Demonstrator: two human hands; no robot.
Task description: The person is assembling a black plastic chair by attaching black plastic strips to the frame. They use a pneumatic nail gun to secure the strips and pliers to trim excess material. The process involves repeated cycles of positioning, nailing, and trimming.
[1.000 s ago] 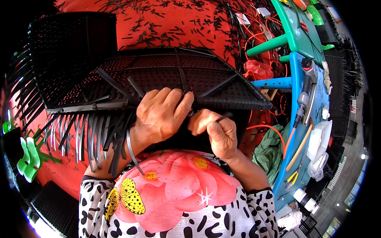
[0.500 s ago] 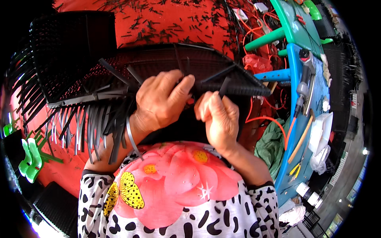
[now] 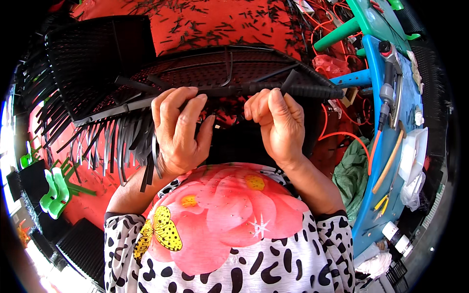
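Note:
A large black woven piece point(image 3: 195, 71), like wickerwork, lies across in front of me, its rim point(image 3: 105, 112) wrapped partway along. Many loose black strips point(image 3: 122, 141) hang from its left side. My left hand point(image 3: 181, 129) is at the near rim with its fingers apart, fingertips at or close to the edge; whether they touch is hard to tell. My right hand point(image 3: 281, 122) is closed beside the wrapped right part of the rim point(image 3: 298, 89). A flat black strip point(image 3: 289, 80) sticks up from its fist. The strip's lower part is hidden by the fingers.
On the right, a blue stool point(image 3: 364, 195) bears a power tool point(image 3: 387, 93), a wooden-handled tool point(image 3: 388, 163), yellow-handled pliers point(image 3: 382, 205) and a white container point(image 3: 413, 151). An orange hose point(image 3: 349, 136) loops beside it. Strip scraps point(image 3: 210, 29) litter the red floor covering point(image 3: 171, 36).
My left hand has opened and drawn back slightly left from the rim. My right hand stays closed on the strip. The view has shifted a little.

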